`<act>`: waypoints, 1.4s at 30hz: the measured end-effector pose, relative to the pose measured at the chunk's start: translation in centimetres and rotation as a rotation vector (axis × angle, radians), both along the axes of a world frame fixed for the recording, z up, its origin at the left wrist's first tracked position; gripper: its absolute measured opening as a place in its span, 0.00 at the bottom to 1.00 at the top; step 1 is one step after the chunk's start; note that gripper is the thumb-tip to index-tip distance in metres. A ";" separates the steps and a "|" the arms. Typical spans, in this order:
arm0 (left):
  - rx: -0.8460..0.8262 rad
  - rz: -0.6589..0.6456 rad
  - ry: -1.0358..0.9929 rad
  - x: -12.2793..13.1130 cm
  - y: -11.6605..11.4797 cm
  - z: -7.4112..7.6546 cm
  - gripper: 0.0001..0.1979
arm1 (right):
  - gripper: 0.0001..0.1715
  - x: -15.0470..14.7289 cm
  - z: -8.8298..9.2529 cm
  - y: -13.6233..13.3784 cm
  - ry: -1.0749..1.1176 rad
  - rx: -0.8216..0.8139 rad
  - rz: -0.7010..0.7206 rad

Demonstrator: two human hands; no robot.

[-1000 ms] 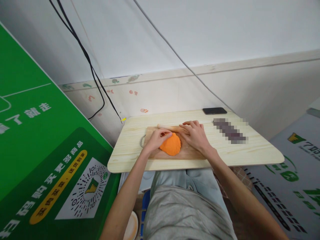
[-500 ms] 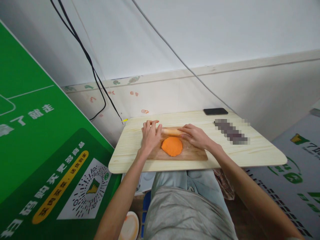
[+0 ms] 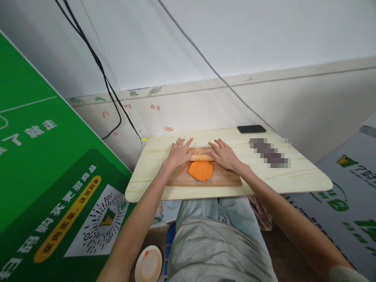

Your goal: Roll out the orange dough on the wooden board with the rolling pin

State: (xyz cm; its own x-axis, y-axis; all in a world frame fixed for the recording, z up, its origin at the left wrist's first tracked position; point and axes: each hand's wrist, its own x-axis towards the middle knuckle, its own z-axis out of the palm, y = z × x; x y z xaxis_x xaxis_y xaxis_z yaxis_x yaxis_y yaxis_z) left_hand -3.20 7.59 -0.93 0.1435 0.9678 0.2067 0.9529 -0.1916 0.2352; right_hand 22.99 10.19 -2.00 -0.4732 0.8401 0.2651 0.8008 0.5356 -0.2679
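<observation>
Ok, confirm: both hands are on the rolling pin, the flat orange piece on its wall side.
Wrong side: the head view shows the left hand and right hand on the rolling pin, with the flat orange piece on its near side.

Toward the near right corner of the desk (image 3: 289, 178), a broad bare stretch is giving a hand passage beside the board (image 3: 225, 178); a narrower lane is running along the left edge. The wall (image 3: 199, 113) is closing off the far edge, and a green panel (image 3: 70, 137) is standing close by the left one. A phone (image 3: 252, 129) and a blurred-out item (image 3: 268, 152) are obstructing the far right part. The left hand (image 3: 178, 153) and right hand (image 3: 224, 154) are blocking both ends of the rolling pin (image 3: 202, 157), an orange disc (image 3: 201, 171) lying just nearer.
</observation>
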 end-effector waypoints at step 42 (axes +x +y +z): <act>0.311 -0.007 -0.014 2.1 -12.8 -3.8 0.30 | 0.32 0.8 -2.8 -13.4 0.075 0.357 -0.094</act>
